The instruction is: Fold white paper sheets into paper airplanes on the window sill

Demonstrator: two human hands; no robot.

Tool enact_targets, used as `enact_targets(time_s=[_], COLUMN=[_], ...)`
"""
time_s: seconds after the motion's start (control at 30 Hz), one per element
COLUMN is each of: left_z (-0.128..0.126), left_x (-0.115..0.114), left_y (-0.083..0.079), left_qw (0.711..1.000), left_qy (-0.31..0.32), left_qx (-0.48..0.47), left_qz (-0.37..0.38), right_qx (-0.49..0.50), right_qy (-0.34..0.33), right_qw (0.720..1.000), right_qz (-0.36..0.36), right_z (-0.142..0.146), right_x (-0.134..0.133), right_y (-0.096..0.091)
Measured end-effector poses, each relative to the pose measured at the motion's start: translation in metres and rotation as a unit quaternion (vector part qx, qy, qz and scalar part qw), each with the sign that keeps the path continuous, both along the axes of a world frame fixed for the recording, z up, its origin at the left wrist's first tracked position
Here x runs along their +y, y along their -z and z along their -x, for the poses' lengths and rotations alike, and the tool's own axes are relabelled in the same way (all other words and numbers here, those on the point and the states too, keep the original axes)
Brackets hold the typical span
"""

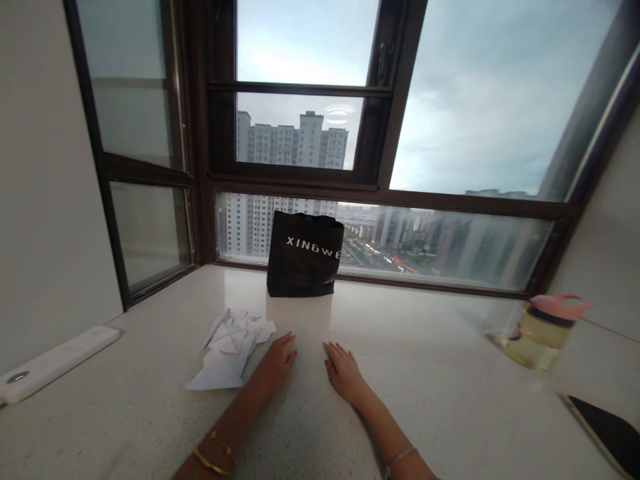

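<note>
My left hand (279, 360) lies palm down on the pale speckled sill (420, 413), fingers stretched forward, holding nothing. Just left of it is a loose pile of folded white paper pieces (235, 347); the left forearm passes close to its edge. My right hand (345, 373) also rests flat on the sill, a short way to the right, with its fingers extended and nothing in them. Beyond both hands stands a black bag (305, 260) with white lettering, upright near the window.
At the far left lies a long white power strip-like device (60, 363). A yellowish bottle (543, 337) with a pink lid stands on the right. Near the right edge lies a dark flat phone or tablet (605, 427). Brown-framed windows (300, 183) border the back.
</note>
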State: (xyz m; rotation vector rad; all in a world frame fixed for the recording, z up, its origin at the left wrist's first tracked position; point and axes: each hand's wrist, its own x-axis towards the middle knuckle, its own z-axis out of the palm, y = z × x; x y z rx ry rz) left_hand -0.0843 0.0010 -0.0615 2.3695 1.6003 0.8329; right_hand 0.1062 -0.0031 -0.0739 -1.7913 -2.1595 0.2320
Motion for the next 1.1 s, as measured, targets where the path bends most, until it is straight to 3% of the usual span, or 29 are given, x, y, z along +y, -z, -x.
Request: enact_targets(time_s=[0.2, 0.3, 0.37, 0.43, 0.53, 0.77, 0.93, 1.1], left_z=[0.045, 0.080, 0.097, 0.104, 0.094, 0.028, -0.007, -0.012], left_x=[0.011, 0.013, 0.014, 0.015, 0.018, 0.017, 0.006, 0.000], left_y=[-0.037, -0.040, -0.033, -0.022, -0.007, 0.007, 0.007, 0.006], left_qw=[0.977, 0.952, 0.942, 0.940, 0.948, 0.978, 0.997, 0.992], left_qy=[-0.193, -0.304, -0.328, -0.321, -0.288, -0.164, -0.051, 0.004], left_qx=[0.020, 0.045, 0.049, 0.063, 0.095, 0.114, 0.043, -0.124], left_qz=[-0.089, -0.013, 0.057, 0.100, 0.094, 0.055, 0.038, 0.015], right_qx=[-0.003, -0.003, -0.002, 0.000, 0.005, 0.034, 0.109, 0.118], right_qy=[-0.002, -0.003, -0.002, 0.000, 0.002, 0.008, 0.063, 0.098], right_qw=[1.000, 1.000, 1.000, 1.000, 1.000, 0.999, 0.987, 0.982], right_qz=[-0.002, -0.002, -0.001, -0.001, -0.005, -0.038, -0.096, -0.113], right_z=[0.000, 0.001, 0.001, 0.002, 0.003, 0.003, -0.001, -0.004], right_x=[0.001, 0.000, 0.001, 0.001, 0.000, 0.003, 0.011, 0.014], right_y=[0.001, 0.000, 0.000, -0.001, -0.001, 0.003, 0.004, 0.008])
